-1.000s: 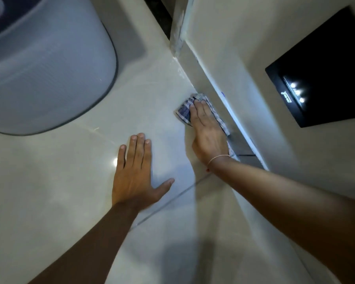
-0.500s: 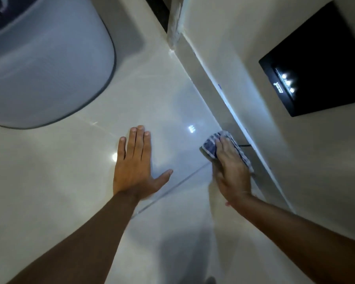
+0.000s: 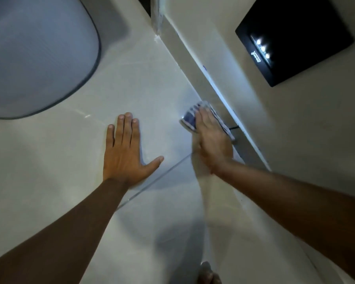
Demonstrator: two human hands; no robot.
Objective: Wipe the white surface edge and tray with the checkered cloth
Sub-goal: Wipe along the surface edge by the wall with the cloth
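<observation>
Right hand (image 3: 211, 144) presses flat on the checkered cloth (image 3: 190, 117), fingers extended. Left hand (image 3: 124, 154) lies open, palm down, beside it on the white surface (image 3: 152, 95).

Open white surface (image 3: 49, 160) fills the left and lower middle of the frame. A large grey rounded object (image 3: 35, 56) blocks the upper left. A raised ledge (image 3: 213, 83) and wall (image 3: 305, 140) close off the right side diagonally. Between the left hand (image 3: 124, 154) and right hand (image 3: 211, 144) lies a clear strip running toward the top middle.
</observation>
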